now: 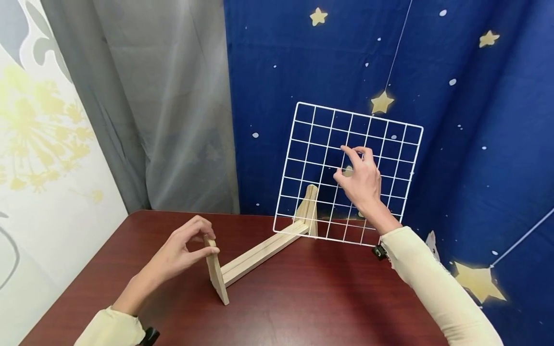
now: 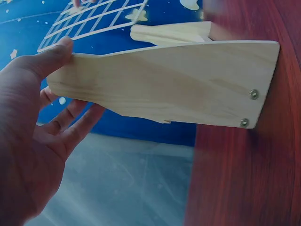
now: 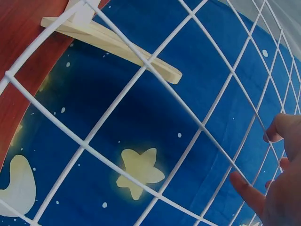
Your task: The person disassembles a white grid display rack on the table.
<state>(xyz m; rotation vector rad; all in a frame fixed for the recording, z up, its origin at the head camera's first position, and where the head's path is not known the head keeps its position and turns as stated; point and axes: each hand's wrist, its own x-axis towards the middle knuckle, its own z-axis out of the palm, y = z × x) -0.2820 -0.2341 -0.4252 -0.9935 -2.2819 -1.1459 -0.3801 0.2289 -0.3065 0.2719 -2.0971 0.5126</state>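
Observation:
My left hand (image 1: pixel 183 247) pinches the upper end of one upright side board of a wooden stand (image 1: pixel 264 251), thumb on one face and fingers on the other. The stand has two side boards joined by a long grooved bar. In the left wrist view, two metal screw heads (image 2: pixel 254 94) show low on the near side board (image 2: pixel 169 84). My right hand (image 1: pixel 362 180) grips a square white wire grid panel (image 1: pixel 308 143) by its inner wires, thumb and fingers curled at the mesh. Upright and slightly tilted, the panel overlaps the stand's far end; whether they touch I cannot tell.
The stand is on a dark red-brown table (image 1: pixel 303 307). Behind it hang a blue curtain (image 1: pixel 264 72) with stars and a grey curtain (image 1: pixel 173 96). A white patterned surface (image 1: pixel 43 216) borders the table's left side.

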